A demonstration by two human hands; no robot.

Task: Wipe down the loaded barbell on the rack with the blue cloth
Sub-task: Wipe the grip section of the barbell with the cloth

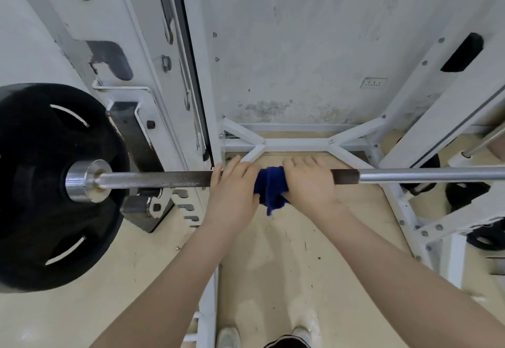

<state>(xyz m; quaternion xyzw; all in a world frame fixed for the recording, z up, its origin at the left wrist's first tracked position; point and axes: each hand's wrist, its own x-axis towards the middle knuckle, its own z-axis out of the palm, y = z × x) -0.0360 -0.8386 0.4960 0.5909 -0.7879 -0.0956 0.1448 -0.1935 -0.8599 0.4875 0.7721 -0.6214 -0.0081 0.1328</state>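
Note:
The steel barbell (158,179) runs left to right across the view, resting on the white rack. A black weight plate (35,183) sits on its left sleeve. The blue cloth (270,192) is wrapped around the bar near the middle, a loose end hanging below. My left hand (232,189) grips the bar and the cloth's left edge. My right hand (310,183) is closed over the cloth's right side and the bar. A dark knurled section (345,177) shows just right of my right hand.
The rack's white upright (175,79) and black hook (131,134) stand at the left. A white cross-braced base frame (297,144) lies on the tan floor ahead. Angled rack beams (437,118) and stored plates (467,197) fill the right. My shoes (229,338) show below.

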